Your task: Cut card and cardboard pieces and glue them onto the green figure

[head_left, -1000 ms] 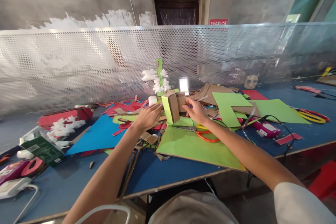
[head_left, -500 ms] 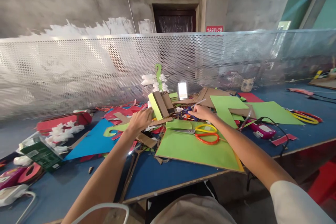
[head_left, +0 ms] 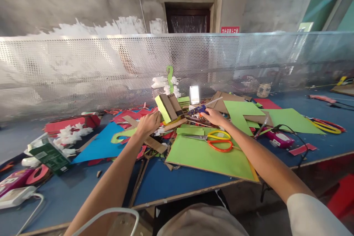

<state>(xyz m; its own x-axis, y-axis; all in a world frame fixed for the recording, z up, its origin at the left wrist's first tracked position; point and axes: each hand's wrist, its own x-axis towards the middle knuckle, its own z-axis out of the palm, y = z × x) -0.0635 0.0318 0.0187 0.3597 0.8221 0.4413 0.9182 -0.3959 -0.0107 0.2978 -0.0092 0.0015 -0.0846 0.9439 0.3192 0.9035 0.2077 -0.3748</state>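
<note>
My left hand (head_left: 149, 122) grips a folded cardboard piece (head_left: 172, 107) with a light green face, tilted above the scrap pile. In my right hand (head_left: 215, 116) is a blue glue gun (head_left: 197, 110), with a pale glue stick (head_left: 215, 101) sticking out of its back. The gun points left toward the cardboard, and I cannot tell whether its nozzle touches it. Below my right hand, scissors (head_left: 218, 141) with yellow and orange handles lie on a green sheet (head_left: 204, 158). Behind the cardboard stands a green hook-shaped piece (head_left: 170, 77) with white tufts.
Blue card (head_left: 96, 147) and red scraps (head_left: 132, 116) lie left. A green box (head_left: 49, 156) stands near a white power strip (head_left: 16, 196). At right are green card pieces (head_left: 290, 118), a purple device (head_left: 280, 139) and more scissors (head_left: 328, 125). A perforated metal screen (head_left: 105, 70) borders the table.
My right hand has lifted the glue gun slightly, and more of its blue body shows. The cardboard in my left hand stays nearly in place. The whole view has shifted a little.
</note>
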